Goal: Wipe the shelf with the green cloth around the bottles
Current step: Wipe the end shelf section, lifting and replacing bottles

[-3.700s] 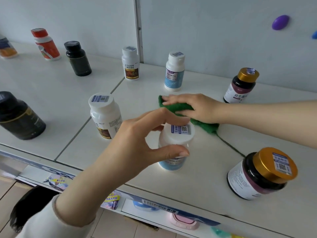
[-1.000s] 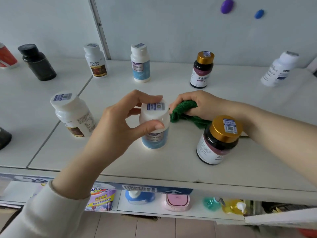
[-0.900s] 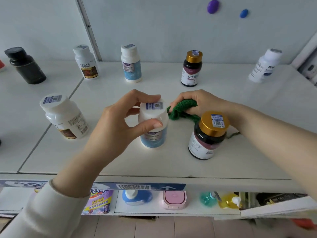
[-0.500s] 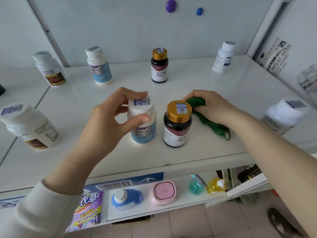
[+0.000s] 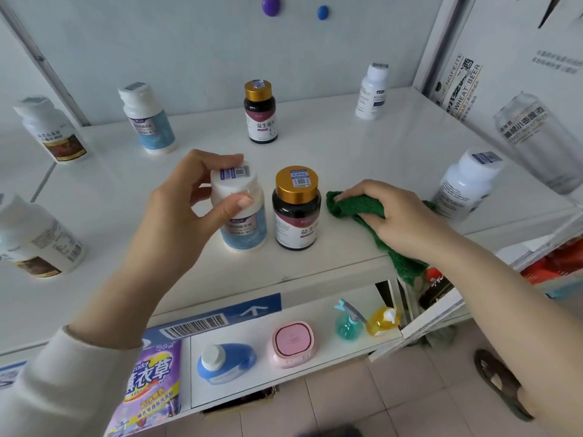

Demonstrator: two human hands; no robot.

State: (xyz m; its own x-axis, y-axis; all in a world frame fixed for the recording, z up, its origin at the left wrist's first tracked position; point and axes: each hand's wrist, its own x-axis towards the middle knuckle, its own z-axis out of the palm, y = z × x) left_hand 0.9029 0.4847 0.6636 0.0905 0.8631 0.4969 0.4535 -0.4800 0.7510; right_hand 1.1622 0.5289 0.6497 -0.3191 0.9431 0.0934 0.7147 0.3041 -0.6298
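My right hand (image 5: 400, 216) presses the crumpled green cloth (image 5: 356, 206) onto the white shelf (image 5: 340, 159), just right of a dark bottle with a gold cap (image 5: 296, 209). One end of the cloth hangs over the shelf's front edge. My left hand (image 5: 186, 209) grips the white cap of a blue-labelled bottle (image 5: 241, 216) that stands on the shelf beside the gold-capped one.
More bottles stand around: a white one (image 5: 467, 184) close right of the cloth, another gold-capped one (image 5: 260, 111) and white ones (image 5: 148, 118) (image 5: 372, 89) at the back, two brown-labelled ones (image 5: 38, 238) (image 5: 50, 130) left. The lower shelf (image 5: 315, 367) holds cleaning products.
My right hand has slid the cloth from behind the gold-capped bottle to its right, toward the front edge. My left hand stays on the blue-labelled bottle. The view has swung right.
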